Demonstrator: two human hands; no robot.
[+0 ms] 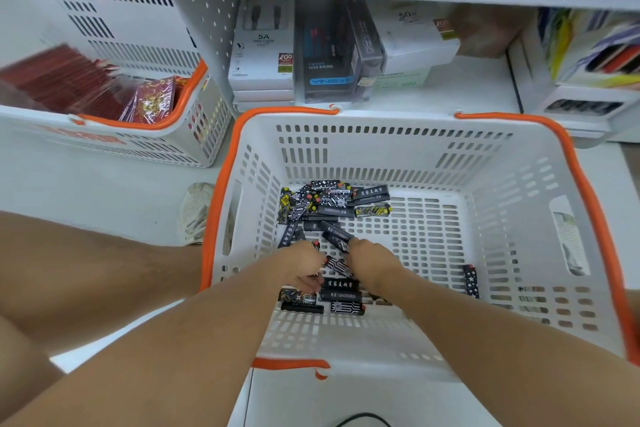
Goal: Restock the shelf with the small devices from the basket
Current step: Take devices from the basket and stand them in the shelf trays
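Observation:
A white basket (519, 204) with orange rim stands on the floor below me. Several small black patterned lighters (332, 204) lie on its bottom, one heap at the far left and another (341, 295) nearer me. A single starred lighter (471, 281) lies apart at the right. Both my hands reach down into the basket. My left hand (304, 265) has curled fingers around lighters, a red-tipped one showing at its top. My right hand (370, 260) has its fingers curled over a lighter (337, 236) in the middle of the pile. A patterned lighter (337, 265) lies between the hands.
A white shelf (450, 90) behind the basket holds boxed cables and chargers (261, 55). A second white basket (114, 135) with red packets stands at the left. A white shoe (195, 211) sits beside the basket. More goods fill the right shelf bay (588, 55).

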